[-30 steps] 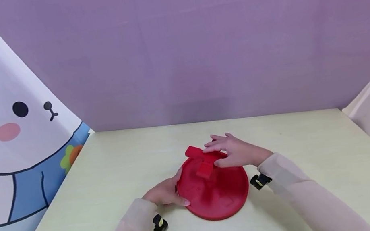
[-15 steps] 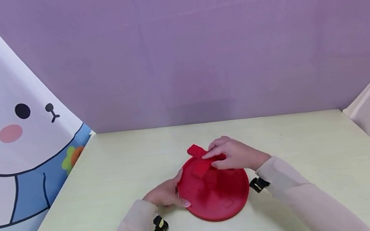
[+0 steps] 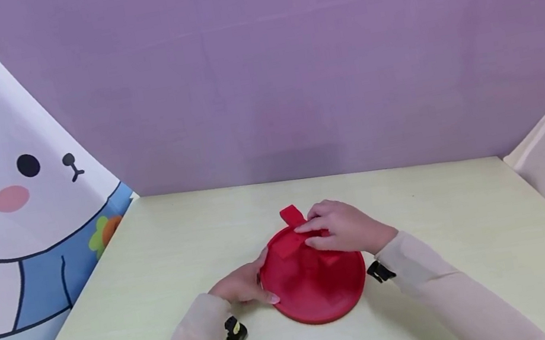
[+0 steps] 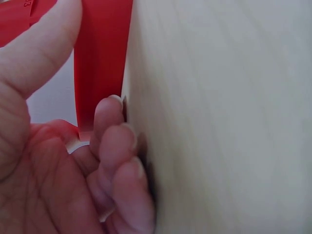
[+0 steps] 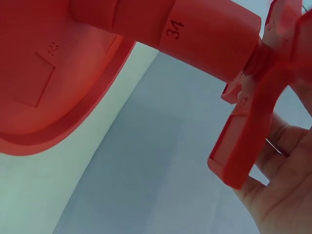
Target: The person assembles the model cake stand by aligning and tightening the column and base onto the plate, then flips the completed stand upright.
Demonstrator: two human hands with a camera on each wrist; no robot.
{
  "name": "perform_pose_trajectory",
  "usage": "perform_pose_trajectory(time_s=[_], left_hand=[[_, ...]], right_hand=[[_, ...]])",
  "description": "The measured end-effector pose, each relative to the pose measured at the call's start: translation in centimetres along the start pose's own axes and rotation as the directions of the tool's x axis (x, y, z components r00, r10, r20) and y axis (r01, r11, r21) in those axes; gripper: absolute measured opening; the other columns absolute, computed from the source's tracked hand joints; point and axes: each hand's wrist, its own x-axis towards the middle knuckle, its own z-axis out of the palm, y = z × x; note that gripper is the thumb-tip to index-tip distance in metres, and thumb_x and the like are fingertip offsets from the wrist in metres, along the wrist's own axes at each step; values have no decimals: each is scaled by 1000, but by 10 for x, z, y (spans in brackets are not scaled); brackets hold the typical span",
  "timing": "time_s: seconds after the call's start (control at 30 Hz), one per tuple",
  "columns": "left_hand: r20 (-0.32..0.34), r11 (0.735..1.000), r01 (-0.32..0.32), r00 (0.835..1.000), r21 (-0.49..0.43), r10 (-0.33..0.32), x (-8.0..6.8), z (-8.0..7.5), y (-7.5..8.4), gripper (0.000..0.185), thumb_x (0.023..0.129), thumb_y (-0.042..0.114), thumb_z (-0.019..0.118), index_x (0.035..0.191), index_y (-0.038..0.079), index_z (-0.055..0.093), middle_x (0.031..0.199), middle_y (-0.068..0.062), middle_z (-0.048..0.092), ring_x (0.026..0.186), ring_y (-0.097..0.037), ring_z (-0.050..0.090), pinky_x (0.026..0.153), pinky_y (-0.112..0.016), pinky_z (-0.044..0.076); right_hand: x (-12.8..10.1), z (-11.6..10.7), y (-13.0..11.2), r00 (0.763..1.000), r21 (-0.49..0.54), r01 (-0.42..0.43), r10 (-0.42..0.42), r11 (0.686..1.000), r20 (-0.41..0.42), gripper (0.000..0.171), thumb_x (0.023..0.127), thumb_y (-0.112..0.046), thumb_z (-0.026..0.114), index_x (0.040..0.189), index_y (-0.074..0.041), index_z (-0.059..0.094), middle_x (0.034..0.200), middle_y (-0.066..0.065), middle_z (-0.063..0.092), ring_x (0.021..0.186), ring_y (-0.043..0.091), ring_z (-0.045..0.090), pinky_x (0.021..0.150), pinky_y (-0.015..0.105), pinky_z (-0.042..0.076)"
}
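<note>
Red disc (image 3: 319,288) lies mid-table (image 3: 478,232), left hand (image 3: 242,286) pinching its rim, right hand (image 3: 344,229) pinching red strap (image 3: 292,215).

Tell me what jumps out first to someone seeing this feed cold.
The round red disc near the middle of the pale table, with the right hand pinching red strap-like pieces at its far edge. The left hand grips its near-left rim. A cartoon bunny backdrop fills the left side.

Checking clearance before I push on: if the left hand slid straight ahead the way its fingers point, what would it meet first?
The left hand already grips the red disc at its left rim, so it would push straight into that disc; depth beyond looks uncertain.
</note>
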Motion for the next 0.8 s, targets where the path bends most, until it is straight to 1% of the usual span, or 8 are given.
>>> perform_pose_trajectory(time_s=[0.13, 0.23, 0.37, 0.47, 0.53, 0.57, 0.7, 0.8], left_hand=[[-9, 1000, -1, 1000, 5, 1, 0, 0, -1, 110, 72, 16, 84, 155, 10, 11, 132, -11, 44, 103, -25, 45, 64, -32, 47], [-12, 1000, -6, 1000, 7, 6, 0, 1, -1, 111, 72, 16, 84, 155, 10, 11, 138, -11, 42, 115, -27, 42, 75, -36, 52], [-13, 1000, -14, 1000, 0, 14, 1, 1, -1, 111, 72, 15, 84, 155, 11, 10, 142, -12, 40, 126, -30, 38, 88, -42, 50], [-19, 1000, -7, 1000, 1, 7, 2, 2, 1, 111, 71, 15, 84, 155, 11, 11, 142, -12, 40, 125, -30, 38, 87, -43, 51], [-26, 1000, 2, 1000, 6, -2, 2, 2, 3, 111, 71, 15, 85, 155, 11, 12, 141, -11, 41, 123, -29, 39, 84, -41, 52], [-28, 1000, 7, 1000, 7, -7, 2, 3, 4, 111, 71, 15, 85, 155, 11, 12, 139, -11, 41, 121, -28, 40, 81, -40, 53], [-32, 1000, 10, 999, 8, -10, 3, 3, 6, 111, 71, 15, 85, 155, 10, 13, 135, -10, 43, 112, -26, 42, 68, -34, 50], [-33, 1000, 9, 999, 7, -9, 3, 3, 7, 110, 71, 14, 84, 154, 10, 13, 132, -10, 43, 107, -25, 43, 63, -31, 47]], right_hand=[[-2, -4, 2, 999, 43, -29, 28, 999, 31, 33, 86, -9, 63, 118, -9, 69, 105, 6, 62, 91, 17, 56, 72, 26, 51], [-4, -7, 3, 997, 75, -50, 46, 996, 61, 36, 84, -2, 61, 120, -7, 68, 106, 7, 61, 92, 18, 56, 73, 26, 51], [-8, -10, 5, 991, 110, -95, 84, 989, 101, 39, 83, 0, 62, 122, -6, 66, 107, 8, 60, 91, 18, 56, 72, 25, 51], [-9, -12, 7, 984, 138, -134, 115, 981, 134, 41, 82, -5, 65, 123, -7, 66, 106, 5, 59, 88, 15, 54, 69, 23, 51], [-10, -13, 7, 980, 150, -153, 131, 977, 149, 44, 80, -9, 68, 124, -8, 65, 105, 4, 59, 87, 14, 54, 67, 22, 51], [-11, -13, 8, 979, 148, -157, 134, 976, 155, 45, 80, -11, 69, 124, -9, 65, 104, 3, 58, 86, 13, 53, 66, 22, 51], [-13, -15, 8, 980, 113, -142, 123, 983, 157, 44, 81, -13, 68, 124, -8, 65, 105, 3, 57, 85, 12, 52, 66, 22, 50], [-15, -16, 8, 984, 83, -113, 100, 990, 149, 41, 83, -12, 67, 123, -8, 65, 104, 3, 58, 79, 9, 52, 64, 22, 49]])
